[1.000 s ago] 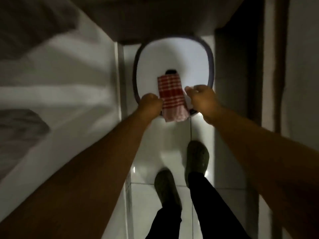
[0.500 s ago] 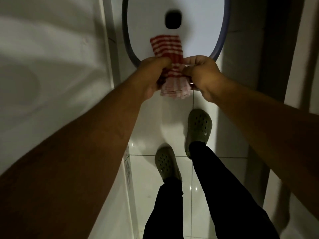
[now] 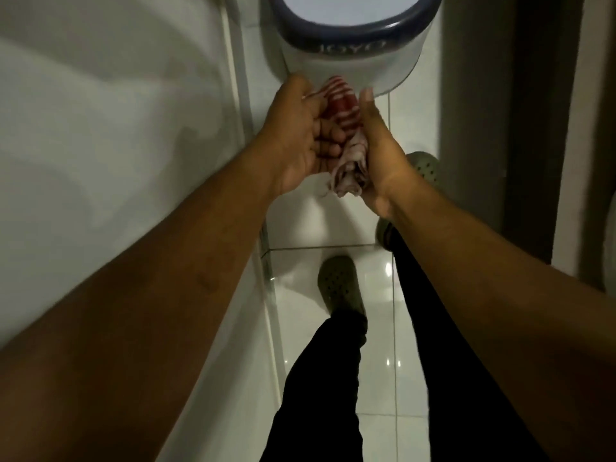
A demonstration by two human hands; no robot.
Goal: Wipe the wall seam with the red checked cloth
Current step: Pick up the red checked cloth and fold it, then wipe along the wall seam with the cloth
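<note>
Cloth is off the basin now: a second ago the red-and-white checked cloth (image 3: 343,128) was draped flat over the near rim of the white plastic basin with the dark blue rim (image 3: 353,31); now it's bunched into a rope and pressed between both palms, just in front of the basin's near wall

Left hand (image 3: 300,138): fingers curled onto the cloth's left side, clenched on it. Right hand (image 3: 376,151): flat along the cloth's right side, thumb up, clamping it against the left. Pale twisted tail hangs out at the near end (looks like wringing, so likely damp, that's a guess)

Meaning for the task: cloth is in hand and prepped, no wiping yet. The vertical wall seam (image 3: 238,105), where the white wall panel (image 3: 110,105) ends, sits just left of the left hand, not touched

Room to move:
- left: wall panel close, seam runs from far to near down to the glossy white tiled floor (image 3: 333,378)
- far: basin wall nearly touching the knuckles, no room that way
- right: grey wall (image 3: 473,128) and dark door frame, narrow corridor
- near/below: green perforated clogs (image 3: 336,285) on the tiles, floor shiny (possibly wet, slip risk)

Easiest path is a short shift left onto the seam
</note>
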